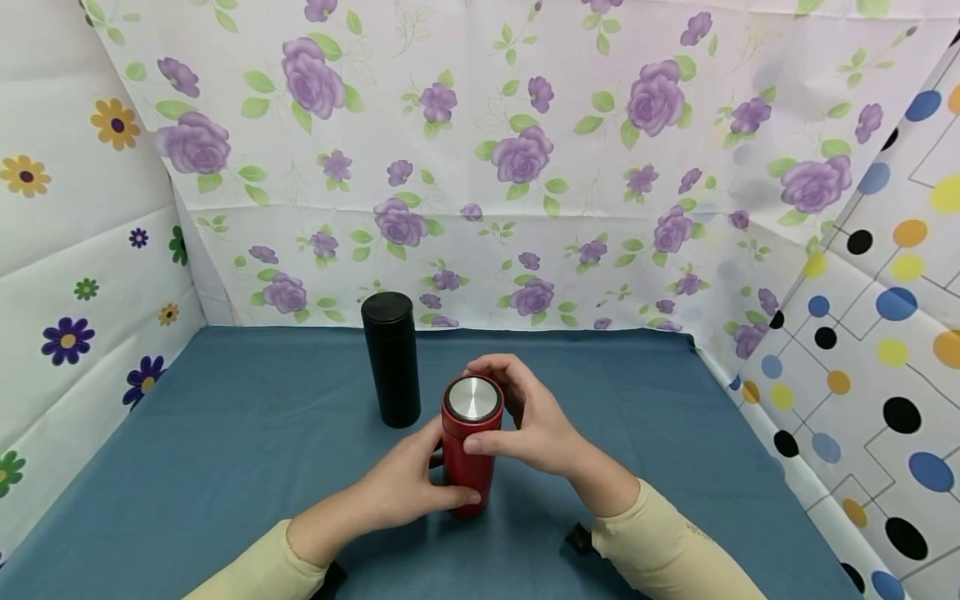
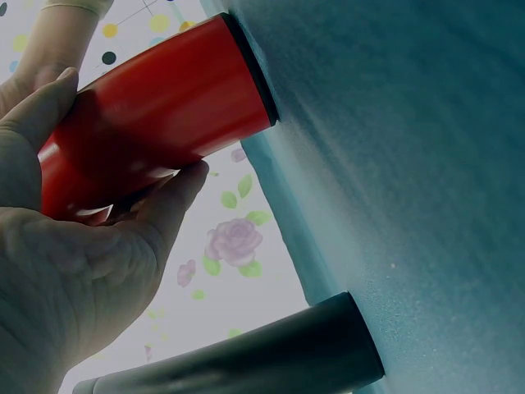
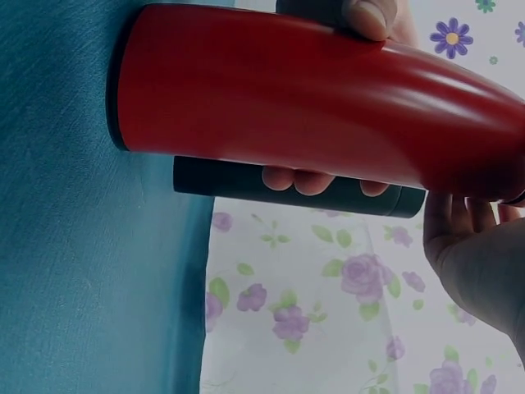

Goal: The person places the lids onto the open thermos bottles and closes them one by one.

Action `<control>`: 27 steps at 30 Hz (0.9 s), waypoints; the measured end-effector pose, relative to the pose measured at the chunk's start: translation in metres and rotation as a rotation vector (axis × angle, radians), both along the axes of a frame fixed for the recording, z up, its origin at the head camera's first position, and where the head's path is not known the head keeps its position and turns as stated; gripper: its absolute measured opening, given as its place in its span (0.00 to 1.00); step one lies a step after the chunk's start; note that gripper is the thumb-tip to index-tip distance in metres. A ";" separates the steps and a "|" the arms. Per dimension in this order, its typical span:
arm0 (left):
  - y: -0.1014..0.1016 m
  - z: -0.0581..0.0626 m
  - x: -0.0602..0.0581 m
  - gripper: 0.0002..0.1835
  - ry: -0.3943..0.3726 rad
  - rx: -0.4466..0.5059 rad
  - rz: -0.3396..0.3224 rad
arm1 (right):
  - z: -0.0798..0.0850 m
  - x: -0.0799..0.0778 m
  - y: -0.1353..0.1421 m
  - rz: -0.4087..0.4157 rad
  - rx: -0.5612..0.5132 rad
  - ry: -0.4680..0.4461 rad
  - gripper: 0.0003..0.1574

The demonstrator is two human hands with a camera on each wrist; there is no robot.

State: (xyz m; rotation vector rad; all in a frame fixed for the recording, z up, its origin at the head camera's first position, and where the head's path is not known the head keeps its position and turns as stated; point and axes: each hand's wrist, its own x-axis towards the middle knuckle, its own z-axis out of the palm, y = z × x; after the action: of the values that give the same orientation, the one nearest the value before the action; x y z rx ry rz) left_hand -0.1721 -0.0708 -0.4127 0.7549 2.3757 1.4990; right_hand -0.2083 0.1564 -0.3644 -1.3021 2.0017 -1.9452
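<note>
A red thermos flask (image 1: 469,467) with a silver-topped lid (image 1: 473,398) stands upright on the blue cloth in the head view. My left hand (image 1: 405,483) holds its lower body from the left, thumb in front and fingers behind. In the right wrist view, those left fingertips (image 3: 310,181) show past the flask's far side. Around the upper part, just below the lid, my right hand (image 1: 536,425) curls, its thumb across the front and fingers behind. The left wrist view shows the red flask (image 2: 164,115) with its dark base against the cloth.
Behind and left of the red flask, a black flask (image 1: 392,358) stands upright, close to my left hand. The blue cloth (image 1: 247,417) covers the table. A floral curtain (image 1: 465,167) hangs at the back, with patterned sheets on both sides.
</note>
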 end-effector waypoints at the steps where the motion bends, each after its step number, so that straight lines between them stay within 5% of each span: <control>1: 0.000 0.000 0.000 0.43 -0.001 -0.001 -0.001 | -0.001 0.000 0.001 0.008 -0.003 0.003 0.46; 15: 0.001 0.000 0.001 0.42 -0.002 0.000 0.009 | 0.004 -0.005 0.001 0.259 -0.078 0.055 0.48; 27: 0.000 -0.003 0.000 0.41 0.007 0.001 0.003 | 0.002 -0.004 0.000 0.237 -0.063 0.023 0.41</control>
State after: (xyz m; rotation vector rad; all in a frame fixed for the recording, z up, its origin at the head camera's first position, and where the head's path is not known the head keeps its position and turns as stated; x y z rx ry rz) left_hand -0.1717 -0.0705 -0.4158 0.7582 2.3828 1.5009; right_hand -0.2127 0.1567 -0.3624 -1.5041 1.7163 -1.9044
